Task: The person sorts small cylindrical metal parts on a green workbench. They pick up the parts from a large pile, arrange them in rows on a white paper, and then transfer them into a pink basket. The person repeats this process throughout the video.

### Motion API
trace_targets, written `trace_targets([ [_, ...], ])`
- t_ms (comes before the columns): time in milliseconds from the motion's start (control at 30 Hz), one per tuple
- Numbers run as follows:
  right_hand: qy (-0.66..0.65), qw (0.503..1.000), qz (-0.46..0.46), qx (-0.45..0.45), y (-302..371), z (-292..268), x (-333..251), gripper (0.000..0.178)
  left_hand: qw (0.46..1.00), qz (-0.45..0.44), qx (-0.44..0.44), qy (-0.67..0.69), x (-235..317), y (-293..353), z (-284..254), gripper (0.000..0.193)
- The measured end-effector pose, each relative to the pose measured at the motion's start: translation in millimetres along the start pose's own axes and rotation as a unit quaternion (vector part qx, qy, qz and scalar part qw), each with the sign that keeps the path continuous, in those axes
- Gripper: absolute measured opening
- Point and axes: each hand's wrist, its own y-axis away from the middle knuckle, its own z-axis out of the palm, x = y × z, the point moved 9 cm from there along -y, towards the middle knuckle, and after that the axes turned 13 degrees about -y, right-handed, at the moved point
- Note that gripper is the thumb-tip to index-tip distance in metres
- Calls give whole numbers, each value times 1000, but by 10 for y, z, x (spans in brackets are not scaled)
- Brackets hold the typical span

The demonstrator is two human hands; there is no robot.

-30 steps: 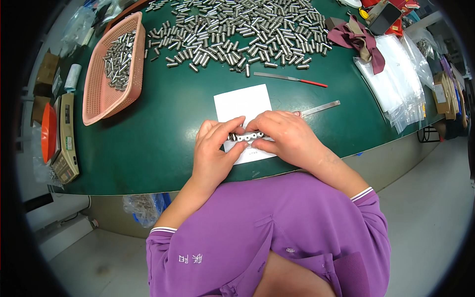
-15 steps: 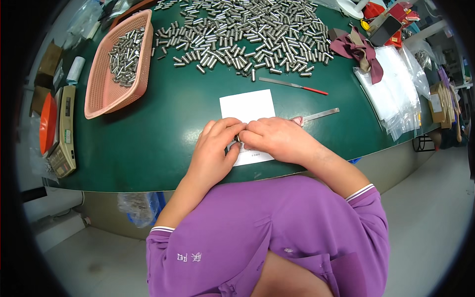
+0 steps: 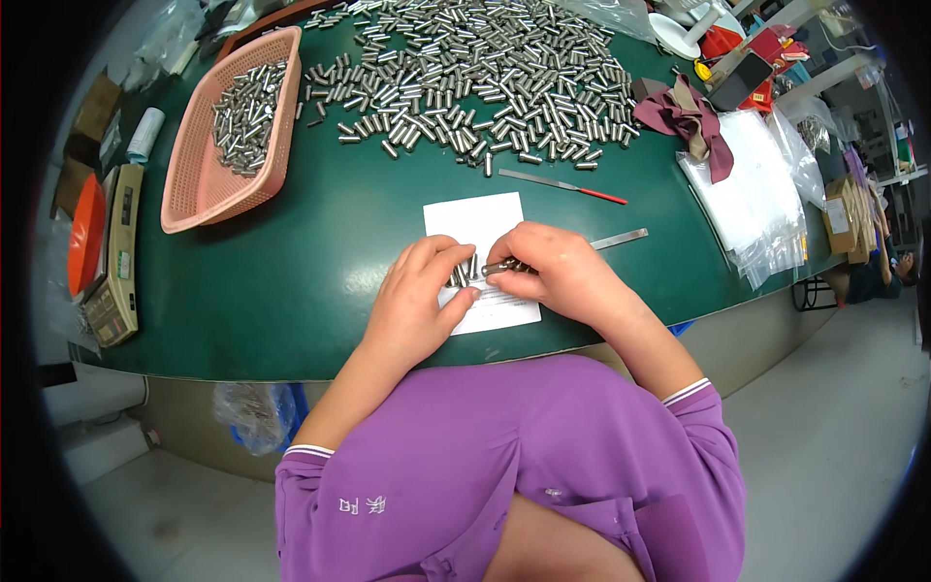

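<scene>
Over a white sheet of paper [image 3: 475, 215] on the green table, my two hands work close together with a narrow gap between them. My left hand [image 3: 412, 296] is closed round several short shiny metal pins [image 3: 472, 268], which show between its thumb and fingers. Just to its right, my right hand [image 3: 562, 272] pinches more metal pins [image 3: 497, 267]; its fingers partly hide them. Beyond the paper spreads a large heap of the same kind of pins [image 3: 495, 68]. A flat file [image 3: 572, 186] with a red handle lies between heap and paper. Behind my right hand, a flat steel strip [image 3: 621, 238] sticks out.
A pink plastic basket [image 3: 181, 184] holding pins stands at the left, near a scale [image 3: 121, 262] and an orange dish [image 3: 87, 238]. At the right lie a maroon cloth [image 3: 713, 145] and clear plastic bags [image 3: 766, 209]. Another person [image 3: 878, 276] is far off at the right.
My hands have parted slightly, so metal pins now show in both. The right hand has shifted a little to the right. The whole view has moved slightly.
</scene>
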Motion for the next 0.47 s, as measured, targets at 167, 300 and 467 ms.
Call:
trace_targets([
  [167, -448, 871, 202, 3, 17, 166, 226, 16, 1000, 10, -13, -13, -9, 9, 22, 36],
  [300, -741, 649, 168, 17, 9, 283, 288, 27, 999, 24, -21, -17, 43, -33, 27, 34],
  [467, -810, 555, 189, 23, 54, 291, 302, 33, 999, 16, -36, -12, 76, -29, 53, 35],
])
